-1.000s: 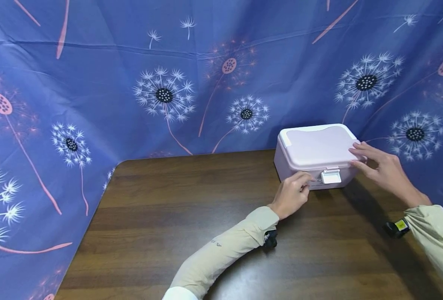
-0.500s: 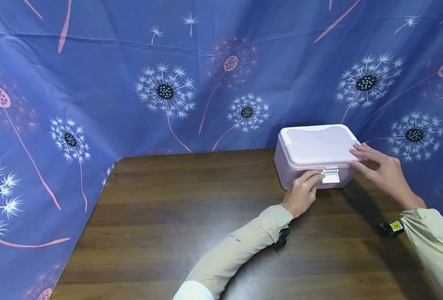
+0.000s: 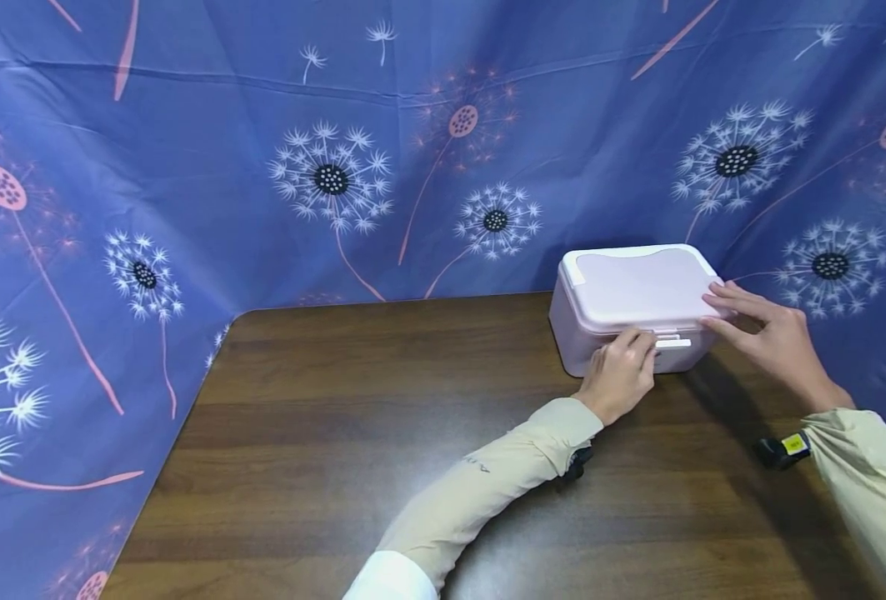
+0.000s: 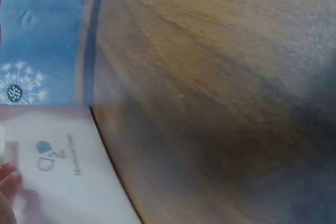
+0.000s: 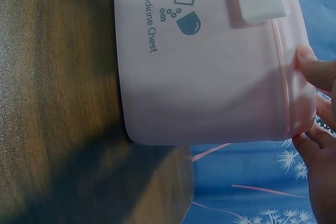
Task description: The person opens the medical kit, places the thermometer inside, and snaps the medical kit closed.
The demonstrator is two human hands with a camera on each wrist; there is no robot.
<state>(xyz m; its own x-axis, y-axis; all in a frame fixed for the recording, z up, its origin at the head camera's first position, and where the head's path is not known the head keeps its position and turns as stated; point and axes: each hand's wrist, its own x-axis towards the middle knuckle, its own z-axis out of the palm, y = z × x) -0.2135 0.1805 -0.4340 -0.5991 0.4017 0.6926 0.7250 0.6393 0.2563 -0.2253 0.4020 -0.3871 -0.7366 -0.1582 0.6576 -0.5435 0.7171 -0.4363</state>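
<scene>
A pale pink medicine chest [image 3: 641, 287] with a white-trimmed lid stands on the table's back right, its lid down. Its printed name shows in the right wrist view. The white front latch [image 3: 673, 342] juts outward from the chest's front. My left hand [image 3: 617, 377] has curled fingers at the latch's left end, and only its fingertips [image 4: 9, 179] show in the left wrist view. My right hand [image 3: 773, 346] grips the lid's right front corner. In the right wrist view its thumb [image 5: 315, 69] presses on the lid's front, with the other fingers around the side.
The brown wooden table [image 3: 322, 433] stretches left and forward of the chest. A blue dandelion-print cloth [image 3: 262, 150] hangs right behind the chest and along both sides. Dark wrist cameras [image 3: 780, 450] sit at both sleeves.
My left hand has moved right along the chest's front to the latch. The latch has tilted up, from showing its broad face to showing a thin edge. My right hand stays at the corner.
</scene>
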